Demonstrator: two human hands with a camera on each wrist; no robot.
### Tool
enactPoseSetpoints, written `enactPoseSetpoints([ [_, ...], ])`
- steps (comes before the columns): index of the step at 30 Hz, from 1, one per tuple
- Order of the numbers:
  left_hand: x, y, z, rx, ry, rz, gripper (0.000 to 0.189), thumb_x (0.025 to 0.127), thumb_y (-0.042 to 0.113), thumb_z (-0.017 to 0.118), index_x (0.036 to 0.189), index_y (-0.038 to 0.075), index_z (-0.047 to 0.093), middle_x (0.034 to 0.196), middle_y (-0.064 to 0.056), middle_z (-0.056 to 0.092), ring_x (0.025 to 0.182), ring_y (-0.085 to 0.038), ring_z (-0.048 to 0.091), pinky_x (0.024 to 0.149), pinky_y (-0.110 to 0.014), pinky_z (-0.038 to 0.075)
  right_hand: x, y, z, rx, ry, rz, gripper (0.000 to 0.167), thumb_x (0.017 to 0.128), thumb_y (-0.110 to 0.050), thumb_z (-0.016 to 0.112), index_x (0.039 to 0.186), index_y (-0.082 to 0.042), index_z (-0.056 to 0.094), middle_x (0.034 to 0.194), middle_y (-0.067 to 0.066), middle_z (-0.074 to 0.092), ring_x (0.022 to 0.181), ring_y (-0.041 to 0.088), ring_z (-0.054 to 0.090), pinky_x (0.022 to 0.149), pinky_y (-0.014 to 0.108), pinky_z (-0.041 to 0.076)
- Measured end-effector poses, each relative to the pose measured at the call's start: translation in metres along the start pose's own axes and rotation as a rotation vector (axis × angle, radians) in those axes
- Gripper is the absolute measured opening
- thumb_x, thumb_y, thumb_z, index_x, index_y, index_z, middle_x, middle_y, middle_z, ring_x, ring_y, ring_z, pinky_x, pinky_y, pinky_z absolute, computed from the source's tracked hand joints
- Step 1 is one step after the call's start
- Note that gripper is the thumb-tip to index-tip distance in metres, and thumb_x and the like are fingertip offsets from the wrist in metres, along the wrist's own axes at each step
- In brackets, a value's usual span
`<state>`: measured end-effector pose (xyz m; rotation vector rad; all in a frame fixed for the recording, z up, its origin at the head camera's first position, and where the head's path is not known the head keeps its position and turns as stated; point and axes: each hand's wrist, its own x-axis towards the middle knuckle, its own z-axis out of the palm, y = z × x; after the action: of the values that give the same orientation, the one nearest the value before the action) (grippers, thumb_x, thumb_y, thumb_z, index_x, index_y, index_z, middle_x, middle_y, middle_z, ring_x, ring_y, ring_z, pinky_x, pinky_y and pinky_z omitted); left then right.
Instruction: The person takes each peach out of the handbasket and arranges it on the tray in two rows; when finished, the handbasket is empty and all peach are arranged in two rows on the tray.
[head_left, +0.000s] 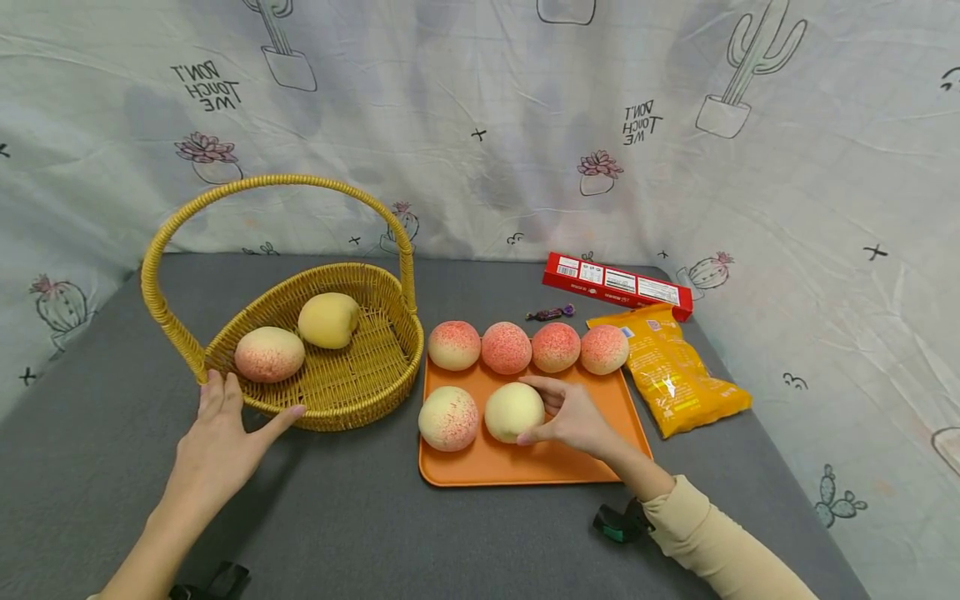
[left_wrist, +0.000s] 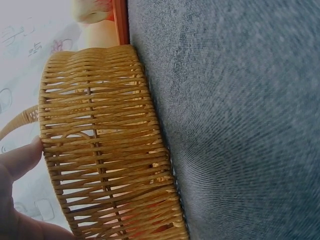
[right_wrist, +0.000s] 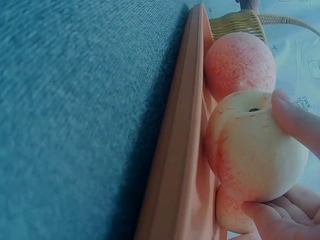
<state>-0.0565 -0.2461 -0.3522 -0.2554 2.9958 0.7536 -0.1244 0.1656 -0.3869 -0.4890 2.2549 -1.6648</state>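
On the orange tray [head_left: 525,473], my right hand [head_left: 576,421] holds a pale peach [head_left: 513,412] between thumb and fingers. Up close in the right wrist view, the same peach [right_wrist: 255,147] shows a red blush and a dark stem hollow. A speckled peach [head_left: 448,418] lies just left of it, and a row of several pinker peaches [head_left: 506,347] lines the tray's back. My left hand [head_left: 217,446] rests on the near left rim of the wicker basket [head_left: 375,404], thumb spread along the edge. Inside are a yellow peach [head_left: 328,321] and a pink-speckled peach [head_left: 270,354].
The basket's tall handle [head_left: 288,181] arches over it. Right of the tray lies an orange snack bag [head_left: 678,375]; behind it are a red box [head_left: 617,285] and a small purple wrapped candy [head_left: 551,313]. A patterned cloth [head_left: 480,125] hangs behind the grey table [head_left: 360,525].
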Motion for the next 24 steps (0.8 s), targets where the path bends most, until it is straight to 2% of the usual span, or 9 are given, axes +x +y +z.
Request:
enactPoseSetpoints([
  [8, -0.0004, 0.0004, -0.0005, 0.001, -0.002, 0.002, 0.109, 0.094, 0.062, 0.047, 0.145, -0.019, -0.004, 0.148, -0.040, -0.015, 0.139, -0.053, -0.005, 0.092, -0.075, 0.026, 0.0012, -0.0013, 0.0039, 0.008, -0.015, 0.001, 0.079, 0.067, 0.002, 0.087, 0.136, 0.011, 0.049, 0.133, 0.026, 0.054, 0.122, 0.038, 0.054, 0.096, 0.041, 0.048],
  [15, -0.0005, 0.0002, -0.0007, 0.001, -0.007, 0.006, 0.109, 0.094, 0.063, 0.047, 0.145, -0.019, -0.004, 0.148, -0.040, -0.016, 0.139, -0.053, -0.006, 0.093, -0.076, 0.024, 0.0016, 0.0020, 0.0011, -0.004, -0.075, -0.015, 0.078, 0.071, 0.000, 0.085, 0.137, 0.011, 0.046, 0.134, 0.026, 0.052, 0.123, 0.040, 0.052, 0.097, 0.041, 0.048],
  [20, -0.0002, -0.0001, -0.0006, 0.000, -0.011, 0.004, 0.110, 0.094, 0.064, 0.046, 0.145, -0.019, -0.004, 0.148, -0.040, -0.016, 0.139, -0.053, -0.006, 0.092, -0.077, 0.024, 0.0009, 0.0025, -0.0030, -0.048, -0.106, -0.019, 0.084, 0.072, -0.003, 0.086, 0.141, 0.011, 0.040, 0.135, 0.027, 0.051, 0.123, 0.041, 0.052, 0.098, 0.044, 0.047],
  [24, -0.0003, 0.0001, -0.0006, 0.001, -0.001, 0.006, 0.109, 0.094, 0.064, 0.047, 0.145, -0.019, -0.004, 0.148, -0.040, -0.015, 0.139, -0.053, -0.006, 0.091, -0.077, 0.025, 0.0013, 0.0037, -0.0055, -0.108, -0.118, -0.031, 0.086, 0.072, -0.007, 0.086, 0.143, 0.010, 0.039, 0.133, 0.025, 0.053, 0.117, 0.036, 0.056, 0.096, 0.043, 0.048],
])
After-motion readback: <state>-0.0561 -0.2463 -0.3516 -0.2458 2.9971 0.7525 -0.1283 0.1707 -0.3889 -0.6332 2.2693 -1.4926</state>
